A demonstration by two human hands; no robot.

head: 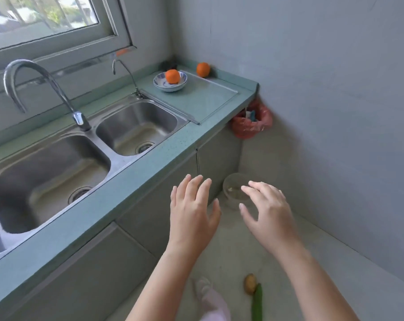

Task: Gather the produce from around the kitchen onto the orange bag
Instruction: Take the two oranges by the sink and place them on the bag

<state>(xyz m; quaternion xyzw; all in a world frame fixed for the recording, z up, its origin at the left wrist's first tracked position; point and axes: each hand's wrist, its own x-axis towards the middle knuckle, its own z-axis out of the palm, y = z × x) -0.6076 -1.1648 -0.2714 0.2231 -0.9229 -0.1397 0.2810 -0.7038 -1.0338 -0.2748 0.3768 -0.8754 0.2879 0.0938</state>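
One orange [172, 76] rests in a blue-and-white bowl [160, 85] at the far end of the green counter. A second orange [203, 69] sits behind it in the corner by the wall. Down on the floor lie a potato [250, 283] and, touching it, a green cucumber [257, 302]. My left hand [191, 212] and my right hand [268, 209] are both held out in front of me over the floor, fingers spread, holding nothing. A reddish-orange plastic bag [254, 122] lines a bin below the counter's end.
A double steel sink [80, 163] with a tall tap [46, 89] fills the counter's left. A glass board [196, 98] lies under the bowl. A clear round container [234, 188] stands on the floor by the cabinet. My foot [211, 300] shows at the bottom.
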